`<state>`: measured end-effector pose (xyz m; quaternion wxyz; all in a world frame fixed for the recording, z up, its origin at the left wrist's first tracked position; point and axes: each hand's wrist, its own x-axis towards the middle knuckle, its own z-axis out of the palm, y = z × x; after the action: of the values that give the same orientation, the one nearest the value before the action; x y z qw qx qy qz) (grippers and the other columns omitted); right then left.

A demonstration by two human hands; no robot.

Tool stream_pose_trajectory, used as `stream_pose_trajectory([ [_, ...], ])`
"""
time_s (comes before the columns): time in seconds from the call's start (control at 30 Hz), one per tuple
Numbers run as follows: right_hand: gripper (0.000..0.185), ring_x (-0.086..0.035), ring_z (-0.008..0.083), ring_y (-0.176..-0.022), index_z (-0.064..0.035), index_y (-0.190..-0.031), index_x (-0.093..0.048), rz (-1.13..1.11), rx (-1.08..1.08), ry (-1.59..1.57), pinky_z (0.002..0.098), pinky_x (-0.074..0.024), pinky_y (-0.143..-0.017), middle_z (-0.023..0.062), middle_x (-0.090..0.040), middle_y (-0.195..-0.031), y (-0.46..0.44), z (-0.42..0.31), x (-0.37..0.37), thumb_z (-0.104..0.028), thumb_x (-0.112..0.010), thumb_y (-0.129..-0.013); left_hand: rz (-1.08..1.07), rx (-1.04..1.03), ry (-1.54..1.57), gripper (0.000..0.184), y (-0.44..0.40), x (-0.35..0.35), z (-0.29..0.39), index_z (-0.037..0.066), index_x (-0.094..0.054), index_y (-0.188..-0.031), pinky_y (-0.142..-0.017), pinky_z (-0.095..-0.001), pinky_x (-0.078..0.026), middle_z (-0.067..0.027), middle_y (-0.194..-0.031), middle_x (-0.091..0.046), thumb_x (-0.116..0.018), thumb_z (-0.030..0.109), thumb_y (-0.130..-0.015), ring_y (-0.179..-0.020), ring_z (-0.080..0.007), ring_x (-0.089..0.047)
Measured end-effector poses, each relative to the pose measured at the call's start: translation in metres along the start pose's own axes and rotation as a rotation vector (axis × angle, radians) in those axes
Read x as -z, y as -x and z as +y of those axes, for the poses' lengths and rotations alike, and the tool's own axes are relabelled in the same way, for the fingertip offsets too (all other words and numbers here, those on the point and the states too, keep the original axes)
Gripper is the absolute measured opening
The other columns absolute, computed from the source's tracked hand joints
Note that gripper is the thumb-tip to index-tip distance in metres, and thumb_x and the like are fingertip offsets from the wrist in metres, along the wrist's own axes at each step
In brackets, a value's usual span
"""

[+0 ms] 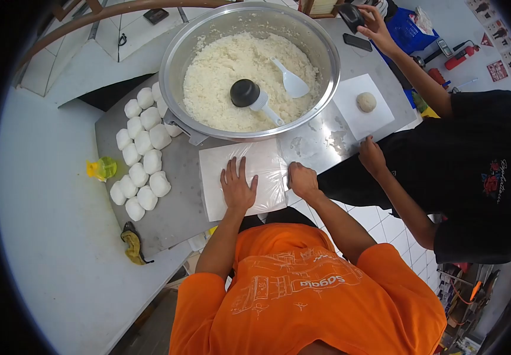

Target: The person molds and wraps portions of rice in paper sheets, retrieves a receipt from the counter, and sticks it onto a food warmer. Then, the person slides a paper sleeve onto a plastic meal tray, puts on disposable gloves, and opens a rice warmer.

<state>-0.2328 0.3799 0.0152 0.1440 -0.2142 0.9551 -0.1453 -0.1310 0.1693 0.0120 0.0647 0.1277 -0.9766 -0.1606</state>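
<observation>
My left hand [239, 188] lies flat, fingers spread, on a stack of clear-covered paper sheets [217, 160] at the table's front edge. At the right edge of the stack my right hand [303, 179] has its fingers curled together; what they hold, if anything, is hidden. Just beyond the stack stands a big metal pot [175, 89] of white rice [214, 83]. On the rice lie a white paddle [296, 84] and a black bowl [244, 93] beside a white-handled utensil [267, 109].
Several white wrapped bundles [143, 143] sit left of the pot. A co-worker in black [468, 177] stands at the right, one hand raised with a dark bowl [351, 18]. Near them, a rice ball [366, 102] rests on a white sheet [350, 92]. A phone [357, 42] lies beyond.
</observation>
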Motion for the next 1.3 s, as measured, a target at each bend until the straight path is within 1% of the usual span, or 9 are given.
stream_pose_trajectory([
  [0.23, 0.022, -0.067, 0.0431, -0.077, -0.0029, -0.093, -0.061, 0.349, -0.150, -0.389, 0.0515, -0.0523, -0.072, 0.0208, -0.066, -0.088, 0.014, -0.028, 0.014, -0.024, -0.065, -0.092, -0.020, -0.012, -0.075, 0.072, -0.002, 0.000, 0.002, 0.011, -0.036, -0.155, -0.120, -0.0565, -0.019, -0.0183, -0.156, -0.037, -0.058, 0.043, -0.095, -0.147, -0.0346, -0.030],
  [0.3, 0.031, -0.068, 0.0403, -0.075, -0.0035, -0.093, -0.061, 0.026, -0.120, -0.185, 0.0503, -0.0532, -0.070, 0.0194, -0.067, -0.090, 0.029, -0.041, 0.010, -0.034, -0.067, -0.094, -0.003, -0.010, -0.069, 0.072, -0.002, -0.002, 0.005, 0.011, -0.036, -0.155, -0.120, -0.0568, -0.018, -0.0184, -0.156, -0.037, -0.058, 0.043, -0.095, -0.147, -0.0348, -0.030],
  [0.5, 0.030, -0.072, 0.0380, -0.079, 0.0014, -0.095, -0.063, -0.010, 0.071, -0.025, 0.0466, -0.0570, -0.070, 0.0193, -0.070, -0.092, 0.031, -0.036, -0.012, -0.028, -0.059, -0.099, 0.030, -0.020, -0.040, 0.073, -0.002, -0.001, 0.004, 0.011, -0.036, -0.156, -0.119, -0.0564, -0.021, -0.0178, -0.154, -0.037, -0.058, 0.043, -0.095, -0.145, -0.0359, -0.032],
  [0.77, 0.013, -0.074, 0.0286, -0.069, -0.0027, -0.090, -0.067, -0.021, 0.392, 0.316, 0.0412, -0.0575, -0.058, 0.0136, -0.071, -0.083, 0.019, -0.027, -0.010, -0.013, -0.060, -0.088, 0.011, -0.008, -0.026, 0.075, -0.001, 0.000, 0.004, 0.011, -0.036, -0.155, -0.120, -0.0557, -0.021, -0.0181, -0.155, -0.036, -0.061, 0.044, -0.093, -0.145, -0.0363, -0.032],
  [0.9, 0.018, -0.071, 0.0332, -0.062, -0.0029, -0.080, -0.066, 0.032, 0.277, 0.093, 0.0435, -0.0554, -0.057, 0.0169, -0.069, -0.071, 0.010, -0.021, -0.009, -0.018, -0.061, -0.088, 0.016, 0.000, -0.018, 0.075, -0.002, -0.001, 0.003, 0.011, -0.037, -0.155, -0.120, -0.0546, -0.021, -0.0181, -0.156, -0.036, -0.062, 0.043, -0.092, -0.145, -0.0358, -0.032],
  [0.93, 0.023, -0.069, 0.0378, -0.064, -0.0015, -0.079, -0.065, 0.042, 0.211, 0.018, 0.0478, -0.0549, -0.060, 0.0214, -0.069, -0.070, 0.010, -0.024, -0.010, -0.022, -0.062, -0.089, 0.017, 0.002, -0.009, 0.075, -0.001, -0.001, 0.003, 0.011, -0.037, -0.155, -0.120, -0.0544, -0.021, -0.0182, -0.156, -0.036, -0.063, 0.043, -0.092, -0.146, -0.0356, -0.032],
  [1.13, 0.024, -0.069, 0.0453, -0.071, 0.0009, -0.085, -0.067, 0.061, -0.072, -0.125, 0.0551, -0.0536, -0.068, 0.0255, -0.069, -0.076, 0.016, -0.033, -0.011, -0.022, -0.061, -0.089, 0.020, 0.010, 0.038, 0.076, 0.000, 0.002, 0.002, 0.011, -0.037, -0.155, -0.120, -0.0539, -0.021, -0.0183, -0.156, -0.036, -0.063, 0.043, -0.091, -0.146, -0.0350, -0.032],
  [1.23, 0.018, -0.069, 0.0391, -0.080, -0.0024, -0.091, -0.068, 0.074, -0.131, -0.127, 0.0516, -0.0517, -0.074, 0.0191, -0.071, -0.083, 0.017, -0.040, -0.006, -0.018, -0.061, -0.088, 0.025, 0.007, 0.041, 0.076, 0.002, 0.001, -0.001, 0.011, -0.037, -0.155, -0.120, -0.0540, -0.021, -0.0185, -0.156, -0.036, -0.063, 0.043, -0.092, -0.146, -0.0352, -0.031],
  [1.3, 0.014, -0.067, 0.0335, -0.085, -0.0055, -0.093, -0.068, 0.255, 0.202, 0.058, 0.0477, -0.0482, -0.079, 0.0136, -0.068, -0.086, 0.018, -0.040, -0.005, -0.016, -0.061, -0.086, 0.022, 0.002, 0.032, 0.076, 0.000, 0.000, -0.001, 0.011, -0.036, -0.155, -0.120, -0.0543, -0.021, -0.0186, -0.156, -0.036, -0.063, 0.043, -0.092, -0.146, -0.0354, -0.031],
])
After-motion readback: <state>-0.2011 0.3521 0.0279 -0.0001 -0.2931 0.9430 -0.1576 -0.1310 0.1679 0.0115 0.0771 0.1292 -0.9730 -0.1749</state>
